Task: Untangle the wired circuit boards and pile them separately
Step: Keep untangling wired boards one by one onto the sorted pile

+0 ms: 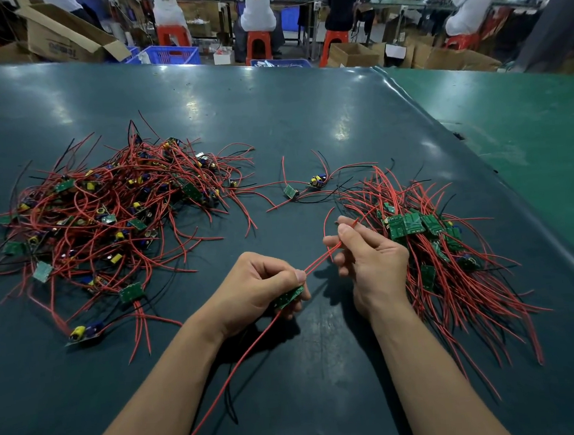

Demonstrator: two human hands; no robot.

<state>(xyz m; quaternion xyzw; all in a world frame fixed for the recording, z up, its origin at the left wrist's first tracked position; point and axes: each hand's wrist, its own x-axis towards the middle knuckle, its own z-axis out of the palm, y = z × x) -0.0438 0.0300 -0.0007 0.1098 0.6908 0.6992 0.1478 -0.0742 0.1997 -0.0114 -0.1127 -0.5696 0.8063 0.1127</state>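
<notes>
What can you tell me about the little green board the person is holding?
The green board is a small, flat circuit board, tilted and lifted off the table. The left hand grips it between thumb and curled fingers, hiding much of it. Thin red wires run from it up to the right hand, which pinches them. Another red wire and a black one trail down toward the person.

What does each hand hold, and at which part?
The left hand grips a green board by its edges. The right hand pinches that board's red wires partway along, between thumb and fingers.
</notes>
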